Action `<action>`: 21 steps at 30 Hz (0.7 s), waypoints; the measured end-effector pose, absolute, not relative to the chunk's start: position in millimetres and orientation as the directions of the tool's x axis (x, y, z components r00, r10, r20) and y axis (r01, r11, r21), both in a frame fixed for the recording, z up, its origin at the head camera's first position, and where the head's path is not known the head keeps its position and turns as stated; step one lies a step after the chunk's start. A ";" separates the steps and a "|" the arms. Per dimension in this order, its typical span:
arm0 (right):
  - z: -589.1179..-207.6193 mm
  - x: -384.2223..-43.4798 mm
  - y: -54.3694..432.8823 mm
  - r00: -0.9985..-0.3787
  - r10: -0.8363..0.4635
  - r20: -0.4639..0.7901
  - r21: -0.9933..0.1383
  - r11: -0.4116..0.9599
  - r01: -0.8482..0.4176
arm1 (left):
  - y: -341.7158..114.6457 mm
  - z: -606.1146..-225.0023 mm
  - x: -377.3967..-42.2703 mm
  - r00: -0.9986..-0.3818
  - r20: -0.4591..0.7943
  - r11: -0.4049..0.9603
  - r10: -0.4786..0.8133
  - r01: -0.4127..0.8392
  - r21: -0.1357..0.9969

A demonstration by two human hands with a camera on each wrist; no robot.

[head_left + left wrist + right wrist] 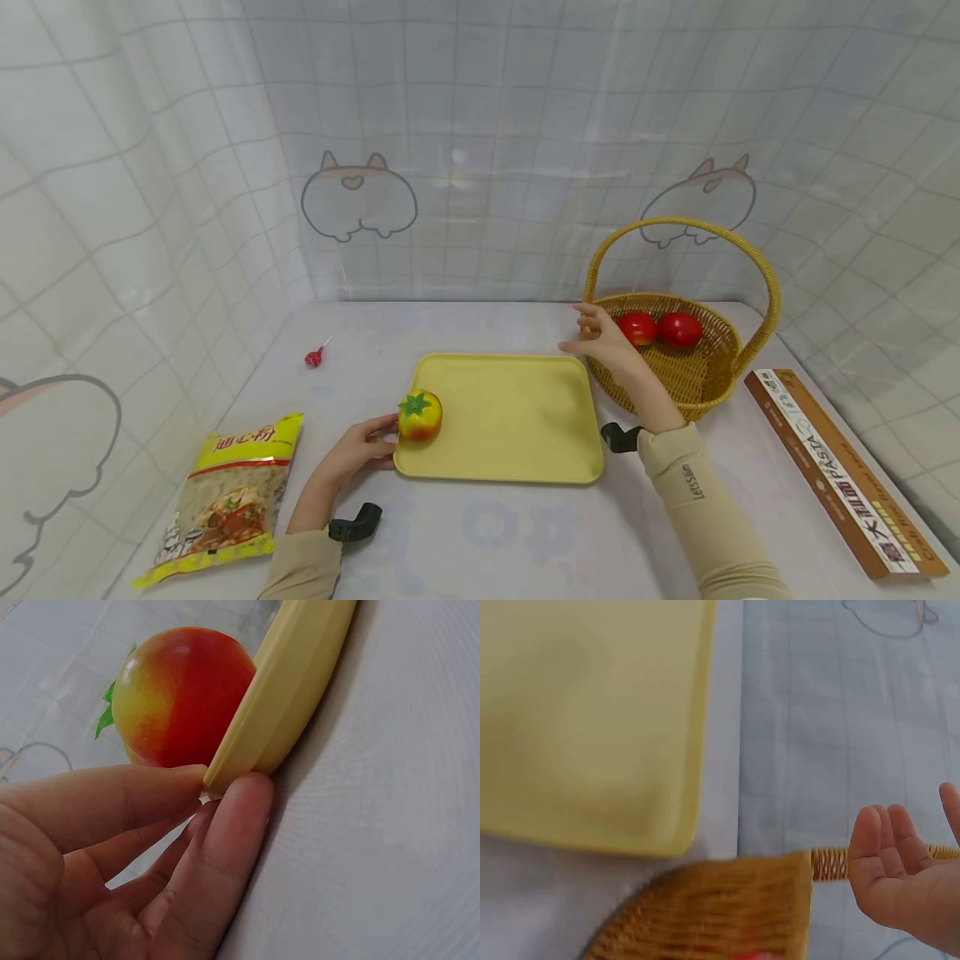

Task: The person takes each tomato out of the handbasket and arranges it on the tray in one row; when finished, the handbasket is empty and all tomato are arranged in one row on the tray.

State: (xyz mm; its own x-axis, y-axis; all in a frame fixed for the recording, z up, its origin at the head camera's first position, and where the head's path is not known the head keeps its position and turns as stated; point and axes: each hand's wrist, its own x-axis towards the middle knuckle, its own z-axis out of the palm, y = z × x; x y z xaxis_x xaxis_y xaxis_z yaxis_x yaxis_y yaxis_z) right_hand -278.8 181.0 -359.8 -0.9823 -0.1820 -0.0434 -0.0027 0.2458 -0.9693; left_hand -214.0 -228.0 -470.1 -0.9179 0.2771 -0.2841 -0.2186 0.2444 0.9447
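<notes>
Left hand (pixel 362 452): fingers pinch the rim of the tray (pixel 510 425); the tomato (pixel 420 422) rests on it, just beyond their tips. Right hand (pixel 604 342): fingers parted, holding nothing, with the basket (pixel 681 379) just beside them.

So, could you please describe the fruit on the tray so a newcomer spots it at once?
Find the yellow tray on the table. At its left end, by the left hand, sits a round fruit. Unlike the two red fruits in the basket, it shows a green leafy top.
</notes>
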 end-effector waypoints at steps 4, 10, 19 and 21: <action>-359.5 -279.3 194.2 -0.986 -0.165 -0.037 -0.974 0.229 -0.002 | -228.0 -472.3 -214.6 -0.921 -0.295 0.249 0.255 -0.232 0.940; -360.5 -281.5 211.9 -0.994 -0.096 -0.057 -0.971 0.236 0.033 | -227.8 -473.7 -214.5 -0.922 -0.295 0.252 0.250 -0.232 0.940; -367.5 -283.1 232.9 -0.998 -0.005 -0.069 -0.970 0.234 0.066 | -229.2 -473.6 -215.7 -0.923 -0.288 0.257 0.254 -0.223 0.940; -370.1 -283.2 236.7 -0.997 0.007 -0.073 -0.971 0.226 0.073 | -229.2 -473.4 -215.0 -0.923 -0.291 0.256 0.252 -0.226 0.940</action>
State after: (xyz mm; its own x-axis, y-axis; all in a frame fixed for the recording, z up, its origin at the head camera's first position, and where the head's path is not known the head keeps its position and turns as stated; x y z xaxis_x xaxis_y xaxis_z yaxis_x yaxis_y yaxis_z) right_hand -283.2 236.7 -370.1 -0.9973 0.0068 -0.0733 0.0730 0.2259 -0.9714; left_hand -215.0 -229.2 -473.4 -0.9230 0.2521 -0.2907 -0.2262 0.2557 0.9399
